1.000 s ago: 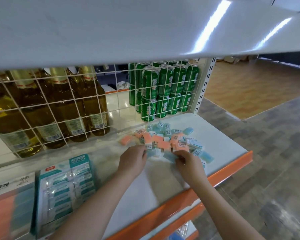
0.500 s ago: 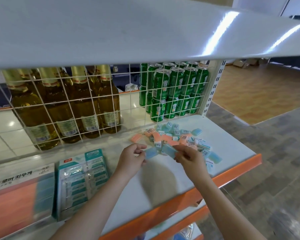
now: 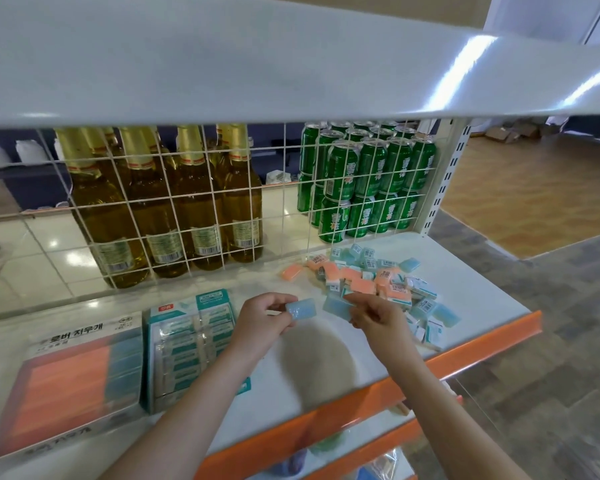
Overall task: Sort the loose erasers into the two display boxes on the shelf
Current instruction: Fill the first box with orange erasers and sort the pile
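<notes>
The left hand (image 3: pixel 262 320) pinches a blue eraser (image 3: pixel 301 309) between thumb and fingertips, held just above the white shelf (image 3: pixel 326 358). Just right of it, the right hand (image 3: pixel 378 318) grips a second blue eraser (image 3: pixel 338 305) by its right end; its curled fingers hide part of that eraser. The two held erasers are near each other but apart.

Right of and beyond the right hand lies the pile of loose erasers (image 3: pixel 378 282), orange and blue ones mixed, many showing white barcode labels. One orange eraser (image 3: pixel 291 272) lies apart at the pile's left edge. The near part of the pile is covered by the right hand and wrist, so its count is unclear.

Left of the left hand stands a teal display box (image 3: pixel 187 341) with rows of wrapped erasers inside; the left forearm crosses its near right corner. Further left sits a larger display box (image 3: pixel 77 382) with an orange and blue top and Korean print, its near edge blurred and its contents hard to make out.

Behind a white wire grid (image 3: pixel 281 188) at the far side stand amber glass bottles (image 3: pixel 174 209) on the left and stacked green cans (image 3: pixel 364 181) on the right. An upper shelf (image 3: pixel 257 57) cuts off the bottle tops. An orange rail (image 3: pixel 378 393) edges the shelf's near side; what lies beneath it is blurred.
</notes>
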A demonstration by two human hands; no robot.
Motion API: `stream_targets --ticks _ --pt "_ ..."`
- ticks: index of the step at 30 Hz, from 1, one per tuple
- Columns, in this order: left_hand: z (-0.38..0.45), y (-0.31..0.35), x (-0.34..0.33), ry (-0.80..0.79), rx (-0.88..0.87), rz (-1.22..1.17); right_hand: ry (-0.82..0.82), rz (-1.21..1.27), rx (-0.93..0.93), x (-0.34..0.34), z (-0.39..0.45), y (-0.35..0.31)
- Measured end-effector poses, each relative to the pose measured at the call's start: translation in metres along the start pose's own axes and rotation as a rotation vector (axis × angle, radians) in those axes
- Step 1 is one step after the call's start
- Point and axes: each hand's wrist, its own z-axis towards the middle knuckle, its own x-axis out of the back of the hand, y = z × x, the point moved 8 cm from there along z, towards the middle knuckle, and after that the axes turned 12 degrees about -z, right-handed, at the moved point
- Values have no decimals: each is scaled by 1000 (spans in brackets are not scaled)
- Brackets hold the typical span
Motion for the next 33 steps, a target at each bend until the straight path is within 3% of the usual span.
stream_targets --ticks 17,33 --pt "-8 -13 21 61 55 -62 -31 44 -10 -16 -5 -3" --pt "-17 -7 9 -82 37 146 -30 12 27 -16 -8 -7"
